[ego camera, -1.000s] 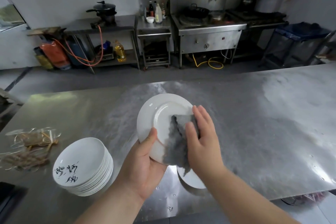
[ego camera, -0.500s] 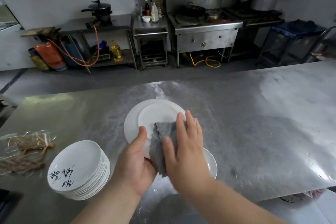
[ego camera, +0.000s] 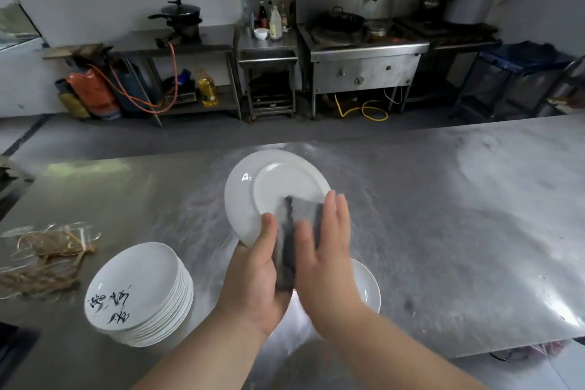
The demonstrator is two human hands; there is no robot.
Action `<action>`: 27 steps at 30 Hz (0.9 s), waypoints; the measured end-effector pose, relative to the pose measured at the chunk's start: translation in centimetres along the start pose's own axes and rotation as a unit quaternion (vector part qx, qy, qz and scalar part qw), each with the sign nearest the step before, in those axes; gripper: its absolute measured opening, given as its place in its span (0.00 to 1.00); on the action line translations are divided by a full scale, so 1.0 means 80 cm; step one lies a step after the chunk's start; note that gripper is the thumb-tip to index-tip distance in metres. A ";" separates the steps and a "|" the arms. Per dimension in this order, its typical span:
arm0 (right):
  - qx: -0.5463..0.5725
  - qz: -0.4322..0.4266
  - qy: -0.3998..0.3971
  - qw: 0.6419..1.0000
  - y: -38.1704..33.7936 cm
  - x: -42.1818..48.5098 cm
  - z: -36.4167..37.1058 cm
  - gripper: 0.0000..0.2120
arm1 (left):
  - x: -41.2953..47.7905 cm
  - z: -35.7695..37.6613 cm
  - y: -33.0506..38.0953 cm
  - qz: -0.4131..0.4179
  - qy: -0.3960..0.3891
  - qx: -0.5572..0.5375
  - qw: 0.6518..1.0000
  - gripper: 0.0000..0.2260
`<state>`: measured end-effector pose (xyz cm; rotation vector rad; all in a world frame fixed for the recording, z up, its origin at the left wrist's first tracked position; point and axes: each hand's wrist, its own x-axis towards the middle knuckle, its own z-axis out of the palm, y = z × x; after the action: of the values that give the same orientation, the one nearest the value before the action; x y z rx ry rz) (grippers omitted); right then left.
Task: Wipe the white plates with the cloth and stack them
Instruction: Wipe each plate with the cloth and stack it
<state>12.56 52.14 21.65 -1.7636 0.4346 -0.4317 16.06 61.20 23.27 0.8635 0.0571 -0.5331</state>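
From the head view, the left hand (ego camera: 253, 275) grips the near rim of a white plate (ego camera: 272, 187), thumb on its upper face and fingers curled beneath, holding it tilted above the tabletop (ego camera: 443, 215) with the far rim away from the person. The right hand (ego camera: 326, 250) lies with straight fingers flat on a grey cloth (ego camera: 297, 222), pressing it to the plate's near right part. Blur hides whether the thumb hooks the cloth. The stack (ego camera: 139, 291) of plates sits low and to the left, nearer the left hand. A second plate (ego camera: 368, 285) lies flat just beside the right wrist.
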 end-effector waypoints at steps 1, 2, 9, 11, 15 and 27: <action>0.051 0.032 0.019 0.998 -0.002 0.017 -0.010 0.34 | -0.002 0.002 -0.001 0.016 -0.017 0.015 1.000 0.18; 0.081 0.052 0.030 0.995 -0.005 0.034 -0.021 0.28 | -0.005 0.003 0.000 0.029 -0.040 0.025 0.998 0.18; -0.084 -0.049 -0.081 0.992 -0.034 0.107 -0.078 0.15 | -0.012 -0.008 0.052 -0.021 -0.073 -0.001 0.997 0.32; -0.145 -0.065 -0.116 0.980 -0.036 0.103 -0.078 0.16 | -0.010 -0.019 0.055 -0.049 -0.037 0.020 0.998 0.31; -0.148 -0.080 -0.037 0.985 -0.010 0.026 -0.031 0.25 | -0.006 -0.023 0.040 -0.047 0.023 -0.001 0.999 0.29; -0.348 -0.143 -0.098 0.921 0.010 0.029 -0.023 0.32 | 0.020 0.000 0.008 -0.053 0.063 -0.029 0.996 0.27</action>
<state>13.58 49.28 21.45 -2.5576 0.1874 -0.3129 17.76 60.85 23.30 0.8395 0.2341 -0.5718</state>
